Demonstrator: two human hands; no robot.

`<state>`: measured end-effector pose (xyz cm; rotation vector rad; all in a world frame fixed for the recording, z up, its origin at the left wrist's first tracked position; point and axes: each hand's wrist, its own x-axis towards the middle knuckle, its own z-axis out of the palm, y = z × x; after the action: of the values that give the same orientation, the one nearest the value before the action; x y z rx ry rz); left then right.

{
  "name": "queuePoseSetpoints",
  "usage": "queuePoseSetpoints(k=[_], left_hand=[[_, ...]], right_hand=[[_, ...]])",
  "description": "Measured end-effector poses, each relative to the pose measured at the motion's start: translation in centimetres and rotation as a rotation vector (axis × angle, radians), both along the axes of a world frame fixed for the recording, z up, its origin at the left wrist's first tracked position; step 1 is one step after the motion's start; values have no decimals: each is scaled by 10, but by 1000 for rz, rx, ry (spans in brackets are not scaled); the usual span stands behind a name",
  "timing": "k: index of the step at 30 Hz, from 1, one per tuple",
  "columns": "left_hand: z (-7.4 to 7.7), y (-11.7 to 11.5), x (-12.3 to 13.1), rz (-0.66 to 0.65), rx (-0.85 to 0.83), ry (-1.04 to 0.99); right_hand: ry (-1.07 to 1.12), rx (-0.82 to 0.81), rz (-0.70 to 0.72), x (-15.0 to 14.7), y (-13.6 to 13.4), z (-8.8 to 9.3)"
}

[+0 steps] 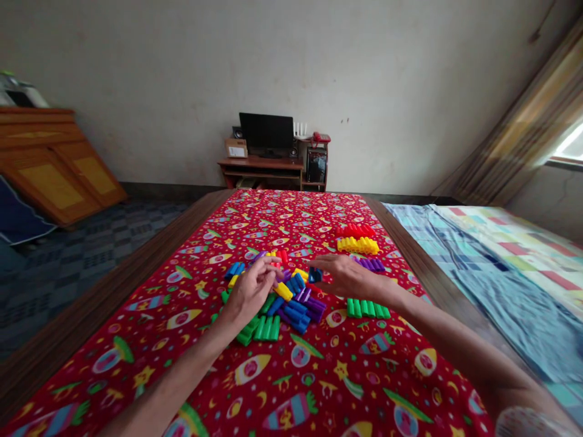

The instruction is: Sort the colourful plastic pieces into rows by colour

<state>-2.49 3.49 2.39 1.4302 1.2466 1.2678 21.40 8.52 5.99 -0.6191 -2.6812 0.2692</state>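
Observation:
My left hand (251,290) hovers over the left part of a mixed pile of plastic building pieces, its fingers half curled and slightly apart, with no held piece visible. Close to its fingertips lie a purple piece (286,276) and a yellow piece (284,292). My right hand (339,274), just right of the pile, has its fingers closed on a dark blue plastic piece (314,275). Blue pieces (297,315), purple pieces (316,308) and green pieces (267,328) fill the near side of the pile. My left hand and forearm hide some of it.
Along the right stand rows of joined pieces: red (356,230), yellow (358,245), purple (372,264) and green (368,308). A red patterned cloth (291,388) covers the wooden-edged table (412,267). Beyond are a desk with a monitor (267,132), and a bed (514,261) at right.

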Motion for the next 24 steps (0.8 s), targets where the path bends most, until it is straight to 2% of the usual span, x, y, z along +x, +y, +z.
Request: queuePoseSetpoints(k=[5,8,10,12,16,20,24], left_hand=[[-5,7,-8,4,20,94],[-10,6,-5,-19,29,145],[-10,5,-4,-22,37,172],[-8,3,-2,-18,49,196],[-4,1,0,-29,101,290],[-6,0,-1,-74,176,443],[-9,1,-2,-90,223,532]], right_hand=[[126,-1,-346,62,17,0],[139,-30,-554,99,14,0],[115,-37,-630,114,7,-3],[73,-68,-618,120,-1,-8],[-1,-118,-487,111,-13,-19],[-71,-100,-380,97,-12,-27],[-123,-65,-338,91,-7,-31]])
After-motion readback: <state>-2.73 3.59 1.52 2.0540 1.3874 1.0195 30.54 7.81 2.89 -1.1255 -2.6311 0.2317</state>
